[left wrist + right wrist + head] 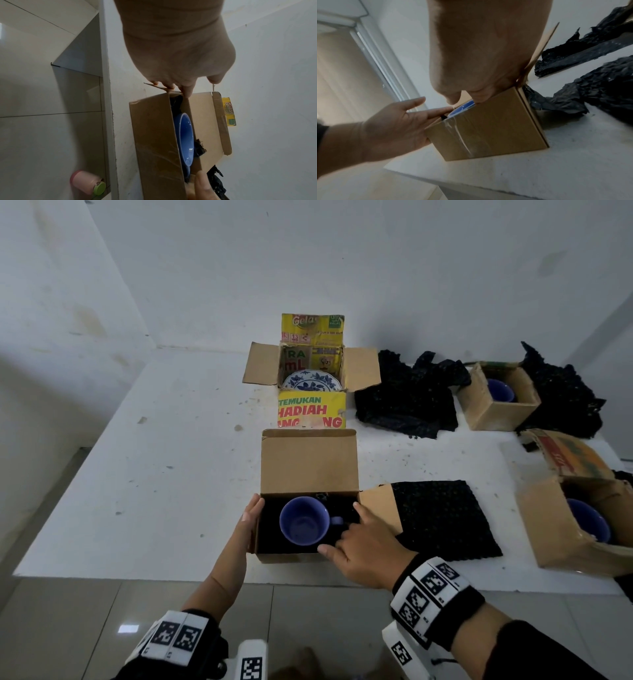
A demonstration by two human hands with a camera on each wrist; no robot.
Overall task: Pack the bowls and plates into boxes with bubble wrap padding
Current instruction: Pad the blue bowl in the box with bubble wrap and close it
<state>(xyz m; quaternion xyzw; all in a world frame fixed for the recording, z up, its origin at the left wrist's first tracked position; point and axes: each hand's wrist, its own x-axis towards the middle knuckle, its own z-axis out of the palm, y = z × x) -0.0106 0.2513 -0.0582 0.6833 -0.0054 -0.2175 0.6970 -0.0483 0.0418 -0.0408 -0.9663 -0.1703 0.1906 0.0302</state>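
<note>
blue cup (305, 520) seated in padded box (291, 556). left hand (251, 517) flat at 9 o'clock; right hand (359, 546) fingers spread at 3. next, likely: padding over, flaps closed.

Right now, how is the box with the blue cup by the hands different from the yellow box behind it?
The brown box is plain cardboard; the yellow box has bright printed words. The brown box holds a blue cup on black padding; the yellow box holds a blue-and-white plate. The left hand and right hand touch only the brown box. Both are open on top.
</note>
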